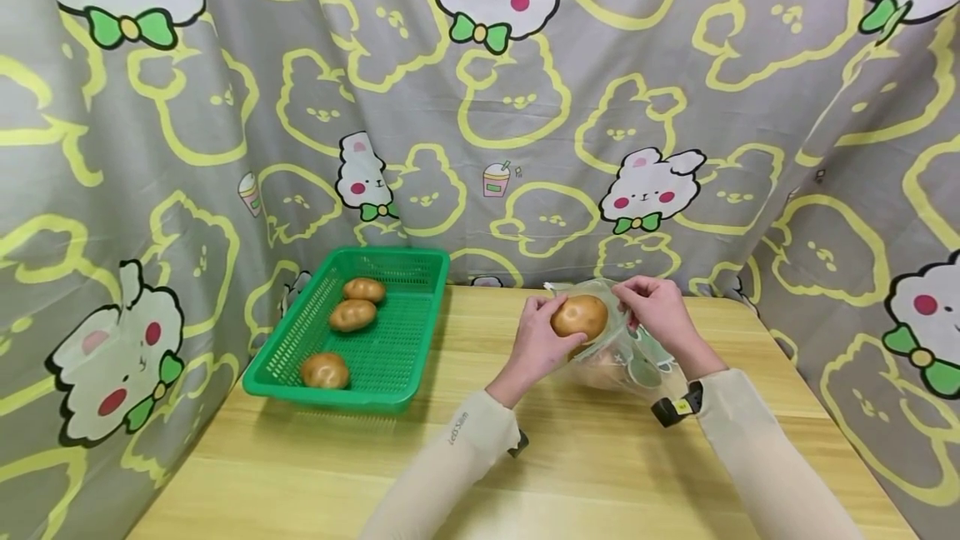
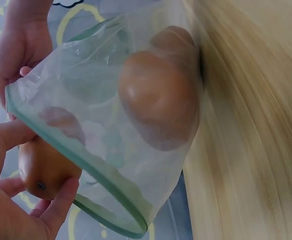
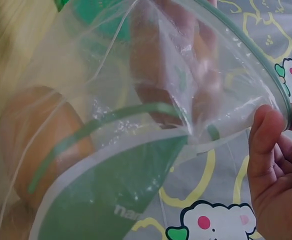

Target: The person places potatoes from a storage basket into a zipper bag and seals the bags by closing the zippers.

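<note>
In the head view my left hand [image 1: 542, 340] grips a brown potato [image 1: 580, 317] at the mouth of a clear plastic bag [image 1: 600, 365]. The left wrist view shows that potato [image 2: 48, 170] partly inside the bag's green-edged opening [image 2: 111, 185], with fingers curled around it. My right hand [image 1: 656, 307] pinches the bag's rim between thumb and fingers, as the right wrist view shows with the hand [image 3: 278, 160] at the edge. Other potatoes [image 2: 158, 100] lie in the bottom of the bag, on the table. A green print [image 3: 111, 190] covers part of the bag.
To the left, a green plastic basket [image 1: 251, 377] holds three potatoes, one of them [image 1: 326, 371] near its front edge. The wooden table [image 1: 300, 465] runs back to a grey patterned curtain [image 1: 525, 107], which also hangs on both sides.
</note>
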A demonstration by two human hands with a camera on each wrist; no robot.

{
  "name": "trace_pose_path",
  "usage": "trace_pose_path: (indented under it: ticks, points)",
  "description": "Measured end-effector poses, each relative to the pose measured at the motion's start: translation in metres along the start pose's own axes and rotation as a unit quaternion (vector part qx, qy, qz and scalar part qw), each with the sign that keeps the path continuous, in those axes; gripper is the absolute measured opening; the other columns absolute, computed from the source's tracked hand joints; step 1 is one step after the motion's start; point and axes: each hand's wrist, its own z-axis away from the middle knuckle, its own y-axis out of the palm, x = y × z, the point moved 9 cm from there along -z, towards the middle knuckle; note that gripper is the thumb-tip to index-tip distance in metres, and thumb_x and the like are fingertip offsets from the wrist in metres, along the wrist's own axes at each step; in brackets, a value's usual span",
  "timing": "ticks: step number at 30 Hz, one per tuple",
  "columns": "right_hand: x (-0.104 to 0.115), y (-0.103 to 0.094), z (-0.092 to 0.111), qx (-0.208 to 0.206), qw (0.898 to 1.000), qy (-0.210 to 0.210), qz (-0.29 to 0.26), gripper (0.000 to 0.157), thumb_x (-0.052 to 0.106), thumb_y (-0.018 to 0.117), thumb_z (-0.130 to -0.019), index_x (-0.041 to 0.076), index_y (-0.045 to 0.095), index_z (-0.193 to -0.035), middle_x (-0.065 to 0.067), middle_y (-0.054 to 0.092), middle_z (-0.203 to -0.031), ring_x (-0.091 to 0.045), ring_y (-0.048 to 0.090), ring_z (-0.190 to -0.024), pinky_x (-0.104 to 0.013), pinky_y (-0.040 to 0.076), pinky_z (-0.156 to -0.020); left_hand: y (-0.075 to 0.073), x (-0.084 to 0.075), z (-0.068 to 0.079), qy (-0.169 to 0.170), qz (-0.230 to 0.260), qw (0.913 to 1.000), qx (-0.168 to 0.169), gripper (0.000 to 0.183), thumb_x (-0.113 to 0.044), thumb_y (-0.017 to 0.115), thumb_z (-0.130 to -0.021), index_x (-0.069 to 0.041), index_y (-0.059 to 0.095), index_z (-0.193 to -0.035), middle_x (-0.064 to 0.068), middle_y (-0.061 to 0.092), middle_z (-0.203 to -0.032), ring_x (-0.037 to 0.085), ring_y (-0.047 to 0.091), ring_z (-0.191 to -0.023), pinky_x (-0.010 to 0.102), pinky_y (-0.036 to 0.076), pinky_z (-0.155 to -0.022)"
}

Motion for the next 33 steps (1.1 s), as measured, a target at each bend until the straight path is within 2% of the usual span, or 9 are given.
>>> trace_pose_path:
  ticks: [3, 10, 14, 18, 22, 27, 33]
  points:
    - [0.001, 0.0, 0.0, -0.002, 1.0, -0.003, -0.003, 0.031, 0.023, 0.062, -0.093, -0.008, 0.065, -0.092, -0.008, 0.059, -0.066, -0.015, 0.053, -0.045, -0.03, 0.048, -0.044, 0.0, 0.001, -0.002, -0.004, 0.001, 1.0, -0.008, 0.063, -0.025, 0.083, -0.073, -0.009, 0.059, -0.129, 0.006, 0.046, -0.11, 0.02, 0.051, -0.099, 0.03, 0.045, -0.086]
    - [0.001, -0.002, 0.0, -0.007, 1.0, -0.005, -0.008, 0.029, 0.022, 0.061, -0.093, -0.007, 0.066, -0.091, -0.011, 0.06, -0.067, -0.014, 0.054, -0.046, -0.034, 0.05, -0.045, 0.002, 0.008, -0.006, -0.023, 0.087, 0.9959, -0.011, 0.046, -0.003, 0.075, -0.079, -0.005, 0.062, -0.123, 0.009, 0.047, -0.109, 0.023, 0.056, -0.099, 0.015, 0.049, -0.069]
    - [-0.001, -0.003, 0.0, -0.007, 1.0, -0.004, 0.0, 0.029, 0.022, 0.061, -0.094, -0.006, 0.066, -0.091, -0.009, 0.06, -0.066, -0.014, 0.054, -0.046, -0.033, 0.051, -0.046, -0.001, 0.009, -0.007, -0.012, 0.078, 0.9968, -0.014, 0.039, -0.002, 0.074, -0.079, -0.005, 0.065, -0.117, 0.012, 0.051, -0.109, 0.026, 0.056, -0.104, 0.014, 0.048, -0.066]
    - [-0.004, -0.005, 0.001, -0.01, 1.0, -0.001, 0.004, 0.028, 0.022, 0.06, -0.094, -0.005, 0.067, -0.092, -0.008, 0.059, -0.066, -0.014, 0.054, -0.047, -0.031, 0.051, -0.046, -0.007, 0.01, -0.007, -0.004, 0.092, 0.9957, 0.001, 0.034, -0.002, 0.073, -0.08, -0.004, 0.066, -0.114, 0.013, 0.052, -0.109, 0.026, 0.056, -0.105, 0.015, 0.05, -0.067]
    - [-0.005, -0.004, 0.0, -0.01, 1.0, -0.002, 0.002, 0.029, 0.023, 0.06, -0.094, -0.006, 0.067, -0.093, -0.009, 0.059, -0.067, -0.013, 0.053, -0.047, -0.031, 0.05, -0.046, -0.023, 0.012, -0.011, 0.002, 0.087, 0.9961, 0.017, 0.03, -0.004, 0.071, -0.082, -0.004, 0.065, -0.111, 0.012, 0.052, -0.11, 0.025, 0.055, -0.104, 0.018, 0.051, -0.069]
    - [-0.007, -0.004, 0.001, -0.006, 1.0, -0.001, 0.004, 0.032, 0.024, 0.061, -0.094, -0.008, 0.066, -0.095, -0.01, 0.059, -0.068, -0.014, 0.053, -0.047, -0.03, 0.05, -0.046, -0.05, 0.018, -0.02, 0.012, 0.037, 0.998, 0.049, 0.032, -0.009, 0.069, -0.085, -0.006, 0.062, -0.117, 0.013, 0.053, -0.114, 0.024, 0.056, -0.104, 0.023, 0.051, -0.074]
    - [-0.006, -0.002, 0.001, -0.003, 1.0, -0.004, 0.006, 0.033, 0.024, 0.06, -0.094, -0.008, 0.066, -0.095, -0.008, 0.058, -0.067, -0.015, 0.053, -0.047, -0.031, 0.05, -0.047, -0.086, 0.026, -0.034, 0.031, -0.019, 0.9947, 0.096, 0.042, -0.015, 0.068, -0.087, -0.009, 0.055, -0.126, 0.011, 0.052, -0.12, 0.023, 0.056, -0.106, 0.032, 0.05, -0.082]
